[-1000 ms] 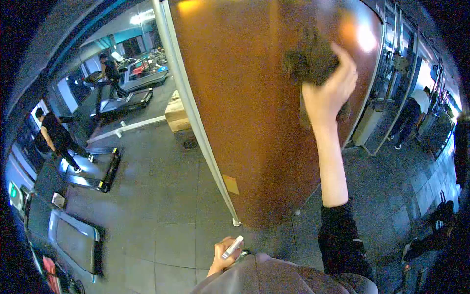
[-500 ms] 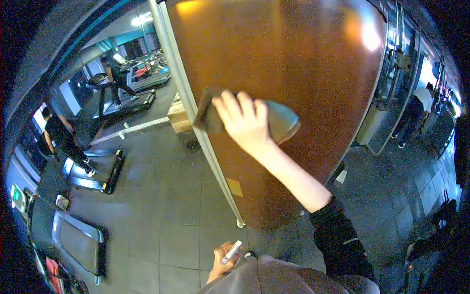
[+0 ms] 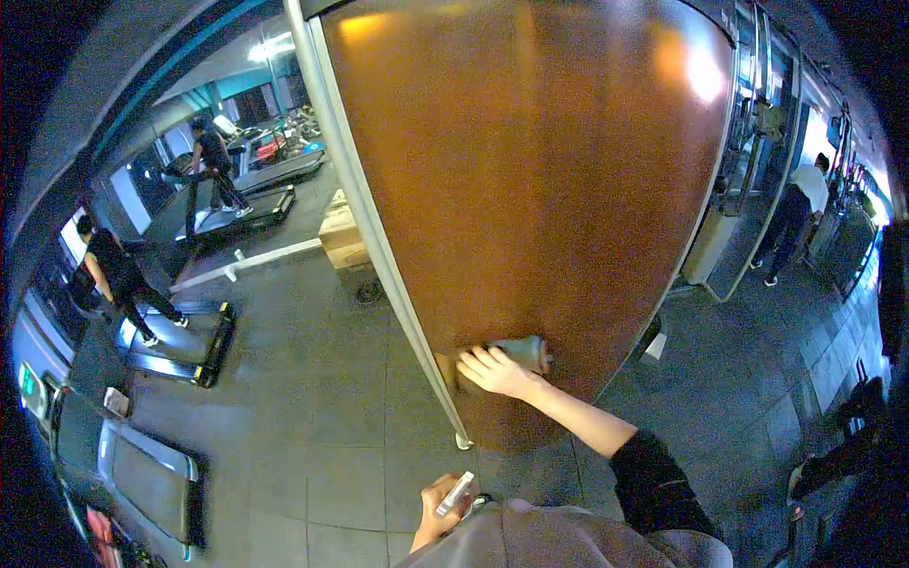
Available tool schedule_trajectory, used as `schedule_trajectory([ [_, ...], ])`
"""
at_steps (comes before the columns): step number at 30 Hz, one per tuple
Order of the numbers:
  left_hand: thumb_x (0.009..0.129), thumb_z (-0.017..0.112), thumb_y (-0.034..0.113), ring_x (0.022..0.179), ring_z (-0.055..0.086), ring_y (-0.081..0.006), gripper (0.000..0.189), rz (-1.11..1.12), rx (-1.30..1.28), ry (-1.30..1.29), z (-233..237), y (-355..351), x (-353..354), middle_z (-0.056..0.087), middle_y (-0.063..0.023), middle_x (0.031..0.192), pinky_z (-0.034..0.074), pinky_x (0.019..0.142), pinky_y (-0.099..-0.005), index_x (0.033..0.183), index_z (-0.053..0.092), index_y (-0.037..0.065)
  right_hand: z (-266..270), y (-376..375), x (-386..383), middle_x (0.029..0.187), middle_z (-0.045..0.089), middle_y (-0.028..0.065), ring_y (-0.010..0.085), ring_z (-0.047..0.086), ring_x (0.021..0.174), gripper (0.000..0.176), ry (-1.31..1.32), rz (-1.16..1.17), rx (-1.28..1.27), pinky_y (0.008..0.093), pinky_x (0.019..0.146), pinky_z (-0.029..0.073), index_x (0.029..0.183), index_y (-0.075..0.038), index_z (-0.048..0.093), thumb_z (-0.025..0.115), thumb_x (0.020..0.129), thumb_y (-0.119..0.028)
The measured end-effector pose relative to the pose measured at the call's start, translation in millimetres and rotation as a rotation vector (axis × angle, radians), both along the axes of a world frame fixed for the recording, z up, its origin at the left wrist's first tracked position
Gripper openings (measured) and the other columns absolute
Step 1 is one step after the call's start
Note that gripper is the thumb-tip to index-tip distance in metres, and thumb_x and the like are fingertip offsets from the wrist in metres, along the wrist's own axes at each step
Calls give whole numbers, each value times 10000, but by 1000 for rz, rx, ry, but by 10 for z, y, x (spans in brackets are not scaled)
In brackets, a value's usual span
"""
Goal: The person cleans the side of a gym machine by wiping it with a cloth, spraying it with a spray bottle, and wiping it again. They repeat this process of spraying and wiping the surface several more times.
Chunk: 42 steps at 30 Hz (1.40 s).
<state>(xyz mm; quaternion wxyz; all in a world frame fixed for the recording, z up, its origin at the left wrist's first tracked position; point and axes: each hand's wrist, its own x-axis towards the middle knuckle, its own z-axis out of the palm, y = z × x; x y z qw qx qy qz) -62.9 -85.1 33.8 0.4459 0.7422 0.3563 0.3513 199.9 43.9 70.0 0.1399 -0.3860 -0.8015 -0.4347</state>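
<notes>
My right hand (image 3: 494, 370) presses a grey-blue cloth (image 3: 522, 353) against the lower part of a glossy brown panel (image 3: 530, 218). The fingers lie over the cloth, pointing left, and part of it sticks out beyond them to the upper right. Low in the view, in front of my body, my left hand (image 3: 437, 504) is closed around a small white object (image 3: 455, 493) with a flat, narrow top. The rest of that object is hidden by the hand, so its kind cannot be made out.
A metal post (image 3: 365, 204) edges the panel on the left. Beyond it a person (image 3: 118, 275) stands on a treadmill (image 3: 185, 341), with a mirror behind. Another treadmill (image 3: 147, 483) stands nearer. A wooden box (image 3: 343, 237) sits by the mirror. At right, a person (image 3: 800, 208) stands near gym machines.
My right hand and the cloth have moved down the panel, from its upper left to near its bottom. My left hand stays low with the white object. The person on the treadmill has changed stride.
</notes>
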Motion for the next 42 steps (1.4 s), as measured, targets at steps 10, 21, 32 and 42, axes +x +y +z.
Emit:
schedule_trajectory([
  [10, 616, 640, 28, 703, 601, -287, 228, -4, -15, 47, 9, 27, -22, 620, -134, 778, 475, 644, -331, 844, 653, 33, 805, -660, 1027, 1086, 559, -33, 184, 504, 917, 310, 17, 0, 251, 383, 747, 404, 1060, -295, 609, 536, 761, -263],
  [21, 629, 630, 26, 602, 581, -249, 204, -91, -33, -81, -16, 99, 205, 591, -113, 691, 470, 576, -324, 831, 651, 7, 3179, -367, 1172, 1061, 575, 105, 333, 514, 988, 528, 799, 173, 942, 389, 886, 405, 1059, -37, 562, 611, 533, -22],
  [32, 620, 647, 34, 722, 601, -258, 229, -35, -27, 40, -62, -68, -70, 624, -126, 777, 472, 670, -323, 848, 662, 18, 1781, -437, 2820, 901, 625, 44, 153, 555, 747, 299, 1783, 193, 877, 281, 681, 473, 1046, -23, 579, 696, 785, -108],
  [42, 612, 653, 73, 652, 597, -281, 205, 116, -177, 46, -148, -181, -152, 614, -132, 733, 469, 605, -348, 813, 647, 31, -453, -423, 3148, 1003, 659, 107, 260, 612, 864, 567, 2508, -294, 775, 361, 772, 466, 1088, -13, 606, 728, 712, -419],
])
